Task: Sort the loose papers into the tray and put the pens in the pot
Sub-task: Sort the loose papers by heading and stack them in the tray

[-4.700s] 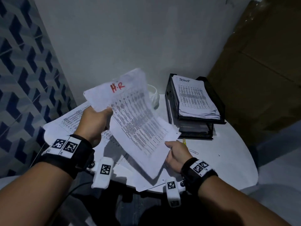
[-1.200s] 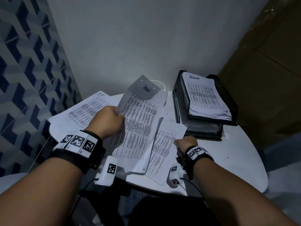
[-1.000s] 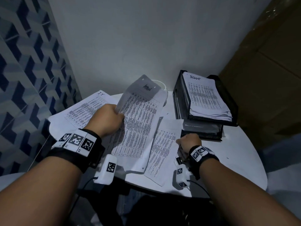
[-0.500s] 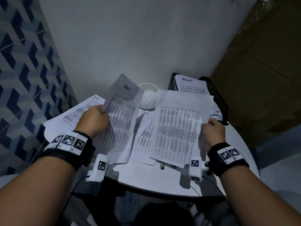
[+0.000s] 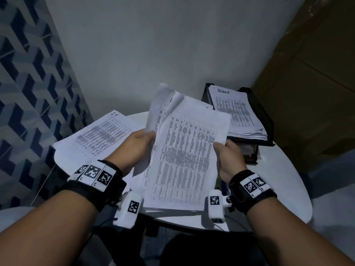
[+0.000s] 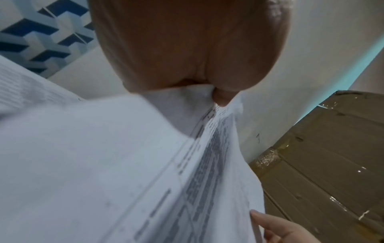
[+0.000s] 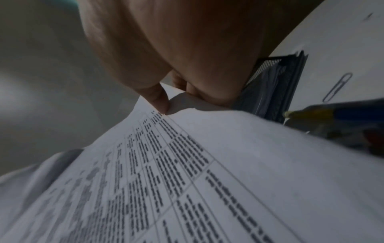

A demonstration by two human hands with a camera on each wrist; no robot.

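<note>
Holding a bundle of printed sheets (image 5: pixel 184 150) upright above the round table (image 5: pixel 284 181), the left hand (image 5: pixel 134 148) pinches its left edge and the right hand (image 5: pixel 228 160) pinches its right edge; the right wrist view shows thumb and finger closed on the paper corner. The bundle's long axis runs from 6 o'clock to 12 o'clock, away from the person. The black mesh tray (image 5: pixel 265 120), already stacked with papers headed by a handwritten title, lies at about 2 o'clock from the bundle, just beyond the right hand. Judgement: the right hand is the nearer one, so the transfer would be led by it, swinging the sheets toward 2 o'clock. Another loose stack (image 5: pixel 99 137) remains at 10 o'clock. A pen (image 7: pixel 332 113) lies on the table near the tray. The pot is not in view.
</note>
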